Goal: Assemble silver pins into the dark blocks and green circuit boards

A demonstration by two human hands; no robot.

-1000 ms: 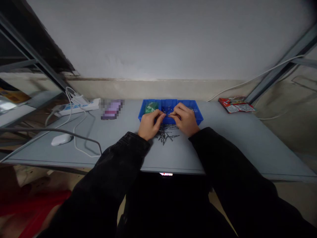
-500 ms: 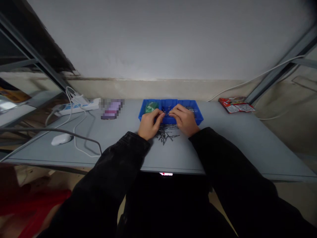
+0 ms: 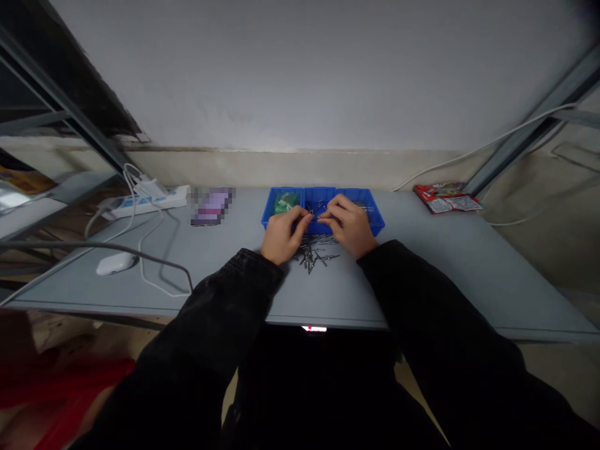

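Note:
My left hand (image 3: 284,236) is pinched closed over the front of the blue bins, on something too small to make out. Facing it, my right hand (image 3: 349,226) is also closed in a pinch, with a tiny piece at its fingertips that I cannot name. The left blue bin (image 3: 266,214) holds green and pale pieces. Small dark metal parts lie in the middle blue bin (image 3: 321,229), just beyond my fingertips. More pieces are in the right blue bin (image 3: 379,220), partly behind my right hand. Between my wrists, a pile of thin metal parts (image 3: 313,255) lies on the table.
A white power strip (image 3: 173,199) with cables and a blurred phone (image 3: 212,206) are at the back left. A white case (image 3: 115,264) lies nearer, beside a cable. At the back right lies a red packet (image 3: 447,199). The wall (image 3: 309,87) stands behind the table (image 3: 445,269).
My right fingertips have shifted slightly, with a small gap from the left ones. My left hand and the pile look nearly the same.

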